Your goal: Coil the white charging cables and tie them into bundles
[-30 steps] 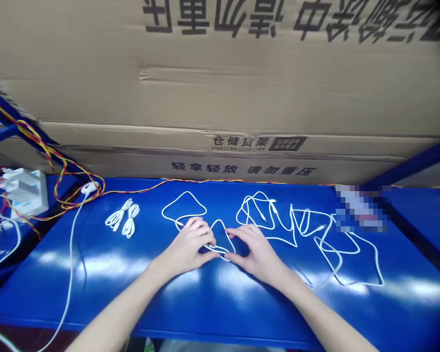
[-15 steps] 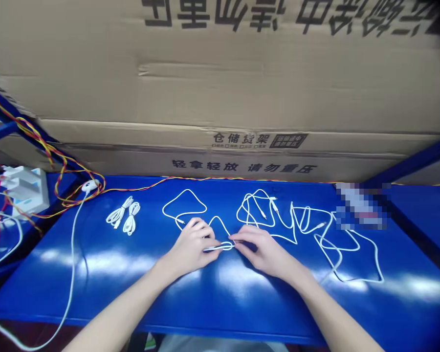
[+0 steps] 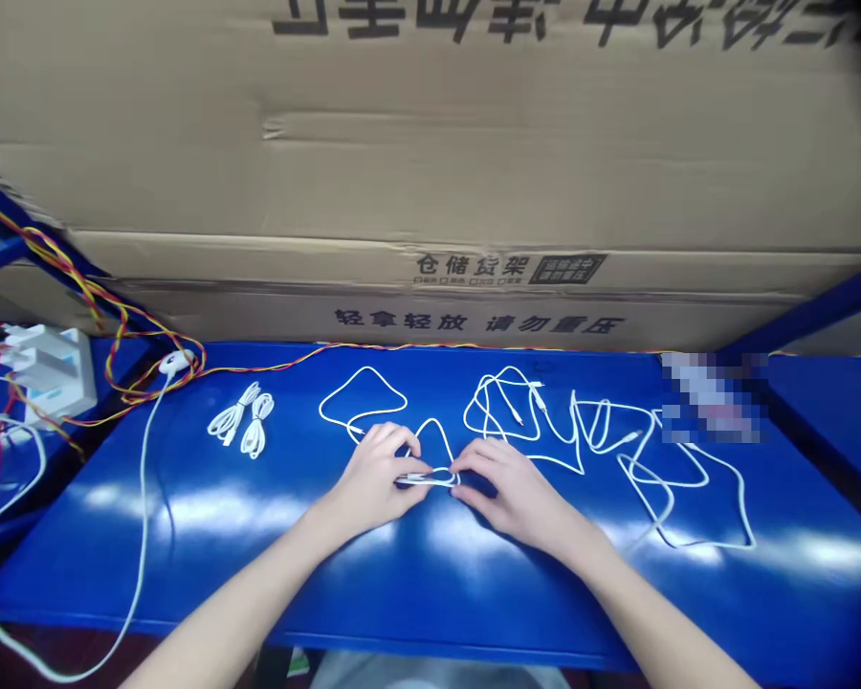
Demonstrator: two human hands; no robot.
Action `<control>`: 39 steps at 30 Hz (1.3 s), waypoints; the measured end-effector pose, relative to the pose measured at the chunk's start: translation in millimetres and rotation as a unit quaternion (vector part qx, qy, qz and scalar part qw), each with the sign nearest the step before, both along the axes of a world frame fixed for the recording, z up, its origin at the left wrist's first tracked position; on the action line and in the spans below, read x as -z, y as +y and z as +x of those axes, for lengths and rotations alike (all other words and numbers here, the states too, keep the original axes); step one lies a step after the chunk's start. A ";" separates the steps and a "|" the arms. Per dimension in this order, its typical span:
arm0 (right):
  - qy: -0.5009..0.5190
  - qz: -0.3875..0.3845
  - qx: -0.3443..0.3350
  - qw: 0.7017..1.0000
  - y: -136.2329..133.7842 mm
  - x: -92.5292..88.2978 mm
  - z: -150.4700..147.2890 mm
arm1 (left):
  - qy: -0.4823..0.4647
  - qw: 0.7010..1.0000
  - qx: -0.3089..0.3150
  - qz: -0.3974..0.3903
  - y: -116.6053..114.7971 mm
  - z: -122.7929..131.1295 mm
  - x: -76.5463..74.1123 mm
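A thin white cable (image 3: 363,373) lies in loose loops on the blue table (image 3: 416,584). My left hand (image 3: 373,483) pinches a folded stretch of it near the table's middle. My right hand (image 3: 506,488) pinches the same fold from the right, fingertips almost touching the left hand's. A small tight loop of cable sits between the two hands. More of the white cable (image 3: 617,450) sprawls in tangled loops to the right of my right hand.
Two small coiled white cables (image 3: 242,424) lie at the left. Red-and-yellow twisted wires (image 3: 121,354) and a white lead (image 3: 143,478) trail off the left edge, near a white box (image 3: 47,368). Large cardboard boxes (image 3: 430,191) wall the back. A blurred patch (image 3: 710,397) sits at the right.
Both hands have drawn the cable's fold together into a flatter, tighter loop between the fingertips. The hands stay in about the same place.
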State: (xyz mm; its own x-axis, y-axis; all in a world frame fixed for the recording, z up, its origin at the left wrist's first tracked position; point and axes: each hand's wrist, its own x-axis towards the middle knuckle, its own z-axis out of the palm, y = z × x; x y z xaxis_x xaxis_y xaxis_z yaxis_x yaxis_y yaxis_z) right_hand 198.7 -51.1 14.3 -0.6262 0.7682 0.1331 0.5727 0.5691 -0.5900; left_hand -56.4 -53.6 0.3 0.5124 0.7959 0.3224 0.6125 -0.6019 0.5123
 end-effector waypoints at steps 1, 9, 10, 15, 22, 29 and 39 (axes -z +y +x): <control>0.005 0.006 0.005 1.000 0.9 2.2 0.6 | 0.002 1.000 0.008 -0.016 -0.5 -0.7 -2.0; 0.008 0.021 0.017 1.000 1.2 4.2 1.9 | 0.003 0.997 0.003 -0.072 -0.9 -1.2 -4.9; 0.011 0.028 0.020 0.999 0.3 5.1 0.8 | 0.001 0.997 -0.008 -0.077 -0.9 0.2 -2.6; 0.004 0.044 -0.002 0.999 -7.3 7.4 -9.1 | -0.018 0.995 -0.050 -0.087 -4.0 5.4 4.2; -0.026 0.096 -0.009 0.995 -16.5 12.2 -20.2 | -0.050 0.996 -0.051 -0.051 6.2 -3.3 -5.0; -0.016 0.118 -0.026 0.993 -16.0 18.0 -18.3 | 0.066 0.996 -0.057 0.003 34.1 -11.9 4.2; -0.009 0.119 0.090 0.989 -13.9 22.3 -22.7 | 0.073 0.994 0.076 -0.004 10.1 -37.4 -27.8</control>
State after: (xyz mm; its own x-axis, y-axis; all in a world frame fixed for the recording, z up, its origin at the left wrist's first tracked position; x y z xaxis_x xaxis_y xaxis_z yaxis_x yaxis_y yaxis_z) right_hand 176.0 -65.0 -8.0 -0.4854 0.8160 0.3139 0.6868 0.5781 -0.4406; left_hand -93.9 -43.5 28.0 0.6680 0.7077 0.2300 0.5832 -0.6899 0.4289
